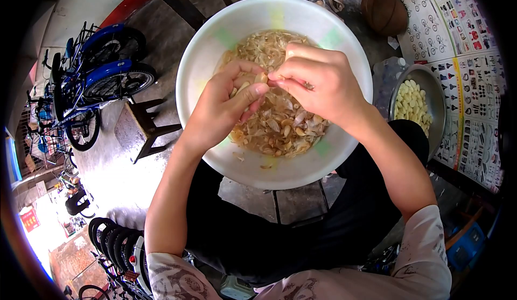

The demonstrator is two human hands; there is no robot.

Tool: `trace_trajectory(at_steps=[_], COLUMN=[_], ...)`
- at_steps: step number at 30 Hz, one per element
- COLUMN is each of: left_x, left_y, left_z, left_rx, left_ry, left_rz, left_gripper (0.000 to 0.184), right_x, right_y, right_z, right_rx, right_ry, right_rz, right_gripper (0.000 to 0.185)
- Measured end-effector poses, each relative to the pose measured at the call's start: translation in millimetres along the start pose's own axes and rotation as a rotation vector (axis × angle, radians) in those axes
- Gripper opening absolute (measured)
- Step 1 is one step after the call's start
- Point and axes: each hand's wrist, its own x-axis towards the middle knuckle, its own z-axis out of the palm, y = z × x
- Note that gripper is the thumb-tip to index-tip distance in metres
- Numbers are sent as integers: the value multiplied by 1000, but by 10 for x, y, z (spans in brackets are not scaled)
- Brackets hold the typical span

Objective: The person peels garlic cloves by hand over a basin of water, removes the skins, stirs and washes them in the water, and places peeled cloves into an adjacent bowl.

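Over a large white basin (194, 74), my two hands meet near its middle. Between the thumb and fingers of my left hand (229, 98) is a garlic clove (261, 78), and more pale cloves rest in that curled palm. My right hand (323, 82) is closed in a pinch at the clove's right end, its thumb and index finger touching it or its skin. Below them, wet garlic skins and unpeeled cloves (285, 125) float in the basin's water. Peeled white cloves (412, 103) fill part of a metal bowl (439, 92) on the right.
A table with printed sheets (458, 84) runs along the right, beside a clear plastic jug (385, 74). A brown ball (385, 12) lies at the back. A wooden stool (142, 127) and blue bicycles (110, 57) stand on the left. My knees flank the basin.
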Motion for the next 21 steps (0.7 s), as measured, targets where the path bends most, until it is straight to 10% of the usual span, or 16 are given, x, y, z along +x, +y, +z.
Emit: trace_trajectory(at_steps=[21], left_x=[-60], left_y=[112], left_z=[9], left_rx=[102], left_ry=[-19], left_rz=[-66], left_gripper=[28], right_x=[31], right_y=[-3], right_z=[0], right_rx=[102], right_ry=[-113], right_rz=[45], right_gripper=[13])
